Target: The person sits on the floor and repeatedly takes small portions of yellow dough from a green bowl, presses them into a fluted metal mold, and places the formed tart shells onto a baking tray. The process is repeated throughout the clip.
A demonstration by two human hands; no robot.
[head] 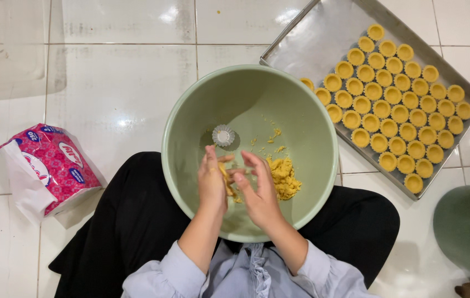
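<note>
Dough piece [227, 182], yellow, was pinched between left hand [212, 182] and right hand [257, 190], fingers curled on it, over green bowl [191, 110]. Judged step: shaping; next, pressing into fluted tin mould [223, 135].

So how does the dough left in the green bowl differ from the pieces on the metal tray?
The loose dough in the green bowl is one crumbly, shapeless heap; the tart shells on the metal tray are separate small round cups. The heap lies beside the left hand and right hand, which press a bit of dough between them; the shells stand untouched in neat rows. Both are the same yellow.
</note>
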